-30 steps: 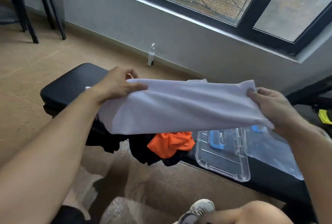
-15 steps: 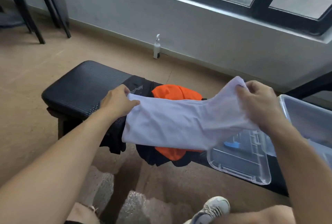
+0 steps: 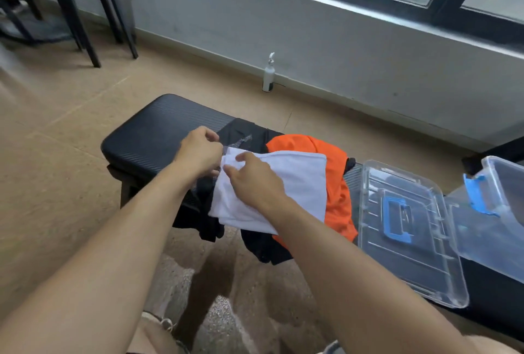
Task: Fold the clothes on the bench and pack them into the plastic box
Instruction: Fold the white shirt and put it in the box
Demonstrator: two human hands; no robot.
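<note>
A white garment [image 3: 295, 183], folded in half, lies on the black padded bench [image 3: 158, 129] over an orange garment [image 3: 336, 195] and black clothes [image 3: 198, 217]. My left hand [image 3: 200, 152] pinches the white garment's left edge. My right hand [image 3: 255, 180] rests on the same left end, thumb and fingers gripping the cloth beside the left hand. To the right on the bench sits the clear plastic box [image 3: 507, 180] with blue latches, only partly in view, and its clear lid [image 3: 408, 229] lies flat next to the clothes.
A white pump bottle [image 3: 268, 74] stands on the floor by the grey wall under the window. Black stools [image 3: 85, 4] stand at the back left. My knees and a shoe show at the bottom edge.
The white garment was stretched out in the air between both hands; my right hand has brought its end over to the left hand, folding it in half, and it now lies on the clothes pile.
</note>
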